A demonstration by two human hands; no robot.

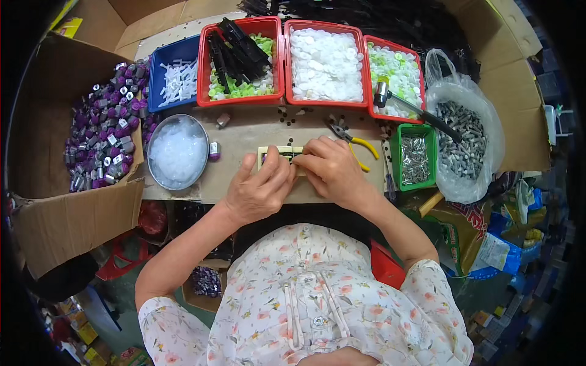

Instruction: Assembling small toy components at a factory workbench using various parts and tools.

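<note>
A small cream-coloured rectangular block (pixel 264 150) lies on the brown cardboard work surface, with a dark strip along its middle. My left hand (pixel 259 190) bends its fingers over the block's left and front side, fingertips closed against it. From the right, my right hand (pixel 337 168) pinches at the dark strip, thumb and forefinger together. What sits between the fingertips is hidden. Just beyond the right hand, yellow-handled pliers (pixel 360 146) rest on the cardboard. To the left of the left hand lies a metal-and-purple cylindrical piece (pixel 214 151), with a similar piece (pixel 223 120) farther back.
A round metal bowl (pixel 151 131) holds a whitish, translucent mass. Red bins (pixel 282 43) of white and green discs line the back, beside a blue bin (pixel 155 82). A hammer (pixel 442 125) lies over the right side, near a green tray (pixel 434 161) and a bag (pixel 494 137) of metal parts.
</note>
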